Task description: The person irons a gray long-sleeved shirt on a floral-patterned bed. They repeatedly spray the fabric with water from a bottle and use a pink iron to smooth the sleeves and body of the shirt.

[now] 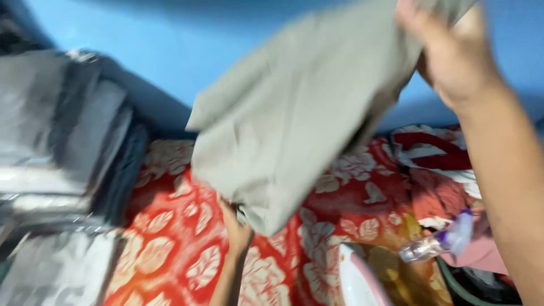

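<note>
A grey-green folded garment (289, 119) hangs in the air above a red cloth with a pale leaf pattern (170, 243). My right hand (447, 51) grips its upper corner at the top right. My left hand (235, 226) reaches up from below and holds the garment's lower edge. The picture is blurred by motion.
A stack of folded grey and dark clothes (68, 124) lies at the left against a blue wall (147, 39). At the bottom stands a white and pink iron (357, 277). A clear spray bottle with a purple cap (436, 241) and a heap of red and white clothes (436, 164) lie at the right.
</note>
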